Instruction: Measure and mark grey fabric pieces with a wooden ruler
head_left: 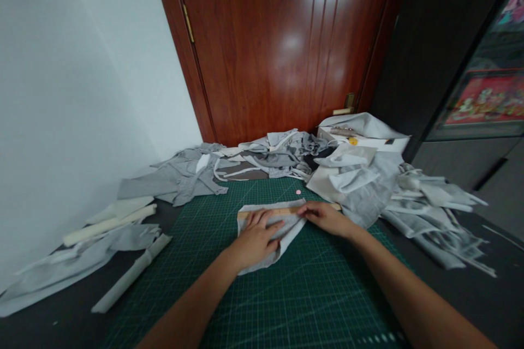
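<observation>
Extending both forearms point(192, 294) nearest over a green mat point(266, 311); pressing gray cloth point(291, 224) at mid-mat with left hand point(254, 240) flat, fingers spread; touching a wooden ruler point(286, 210) with right hand point(325, 218), pinch impossible to tell. Apparently lining up, ruler already across cloth; showing no drawn line. Leaving room nearside; meeting fabric heaps point(368, 185) at far and right edges.

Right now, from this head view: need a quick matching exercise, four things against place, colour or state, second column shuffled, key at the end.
Things
1. Left hand
2. Wooden strip
3. Pink disc
4. Door

Place, colour or state
A. On the green mat, just beyond the cloth
B. Reddish brown, with a handle
C. Fingers spread, palm down
D. Lying across the far part of the grey cloth

Pairs: 1-C, 2-D, 3-A, 4-B
</observation>
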`<state>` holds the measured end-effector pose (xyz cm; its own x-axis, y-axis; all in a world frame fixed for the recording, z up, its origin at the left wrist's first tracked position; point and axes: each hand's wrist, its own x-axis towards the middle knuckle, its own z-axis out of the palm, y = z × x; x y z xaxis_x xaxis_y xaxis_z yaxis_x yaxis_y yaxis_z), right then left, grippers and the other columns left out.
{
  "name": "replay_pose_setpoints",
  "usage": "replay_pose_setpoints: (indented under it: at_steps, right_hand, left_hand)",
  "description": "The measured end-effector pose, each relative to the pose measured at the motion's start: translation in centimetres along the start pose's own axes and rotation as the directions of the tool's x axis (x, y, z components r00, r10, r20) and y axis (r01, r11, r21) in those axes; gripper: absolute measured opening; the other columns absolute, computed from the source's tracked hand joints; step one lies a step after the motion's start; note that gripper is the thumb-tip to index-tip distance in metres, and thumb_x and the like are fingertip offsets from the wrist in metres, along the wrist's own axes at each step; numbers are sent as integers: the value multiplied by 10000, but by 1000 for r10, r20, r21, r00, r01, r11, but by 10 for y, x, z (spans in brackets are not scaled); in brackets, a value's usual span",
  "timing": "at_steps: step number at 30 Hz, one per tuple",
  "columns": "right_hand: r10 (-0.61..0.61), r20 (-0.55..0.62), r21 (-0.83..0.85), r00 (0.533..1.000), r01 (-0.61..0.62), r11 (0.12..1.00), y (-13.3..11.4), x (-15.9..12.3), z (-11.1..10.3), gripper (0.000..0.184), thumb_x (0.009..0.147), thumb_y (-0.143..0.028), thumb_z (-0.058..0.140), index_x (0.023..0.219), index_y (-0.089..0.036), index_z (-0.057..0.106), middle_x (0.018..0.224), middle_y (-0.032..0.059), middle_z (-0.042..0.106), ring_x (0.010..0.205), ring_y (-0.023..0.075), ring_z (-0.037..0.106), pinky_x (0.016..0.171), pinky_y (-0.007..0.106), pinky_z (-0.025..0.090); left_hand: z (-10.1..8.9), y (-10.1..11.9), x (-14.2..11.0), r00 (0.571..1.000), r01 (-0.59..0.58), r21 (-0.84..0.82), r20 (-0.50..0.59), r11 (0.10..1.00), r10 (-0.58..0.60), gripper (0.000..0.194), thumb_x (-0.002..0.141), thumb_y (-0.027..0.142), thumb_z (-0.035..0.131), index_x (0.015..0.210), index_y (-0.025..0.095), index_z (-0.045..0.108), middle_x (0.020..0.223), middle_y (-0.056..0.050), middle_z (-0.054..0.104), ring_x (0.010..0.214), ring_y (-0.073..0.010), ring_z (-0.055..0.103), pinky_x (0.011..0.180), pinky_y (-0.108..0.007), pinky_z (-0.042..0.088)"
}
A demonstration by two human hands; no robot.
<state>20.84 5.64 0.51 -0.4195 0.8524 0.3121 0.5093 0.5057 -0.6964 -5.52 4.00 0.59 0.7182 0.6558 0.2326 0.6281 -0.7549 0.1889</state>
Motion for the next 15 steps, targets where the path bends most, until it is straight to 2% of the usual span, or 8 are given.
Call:
replay_pose_setpoints:
  at_steps: [3, 7, 11, 15]
  right_hand:
    - [-45, 95, -33, 994, 48, 998, -11, -9, 1, 206, 838, -200, 518, 959, -216, 684, 1006, 35, 681, 940, 177, 616, 879, 314, 451]
    - [26, 134, -95, 991, -14, 995, -10, -9, 0, 139, 840, -224, 525, 840, -197, 662, 802, 11, 676, 733, 157, 611, 693, 259, 453]
    - [153, 66, -304, 986, -126, 944, -5, -8, -1, 90, 817, -240, 556, 808, -195, 634, 703, 7, 643, 623, 153, 568, 584, 247, 380]
    - [236, -35, -483, 971, -223, 846, -10, -8, 0, 114, 839, -251, 538, 825, -191, 633, 708, 39, 638, 645, 179, 576, 615, 272, 370]
  left_hand:
    - [1, 1, -1, 1000, 2, -3, 21, 1000, -2, 476, 852, 453, 554, 1317, 363, 497, 1453, -54, 370, 1352, -346, 258, 1088, -574, 207]
    - [1, 2, -3, 999, -5, 19, 36, 1000, 4, 510, 865, 503, 523, 1350, 356, 458, 1479, -64, 337, 1374, -345, 218, 1095, -573, 178]
    - [-1, 5, -3, 999, 26, 59, 41, 998, -28, 509, 887, 508, 484, 1369, 355, 426, 1471, -61, 354, 1367, -325, 239, 1100, -564, 170]
    - [0, 7, -3, 998, 49, 61, 34, 997, -52, 502, 905, 517, 442, 1373, 334, 426, 1473, -70, 359, 1367, -320, 247, 1105, -560, 157]
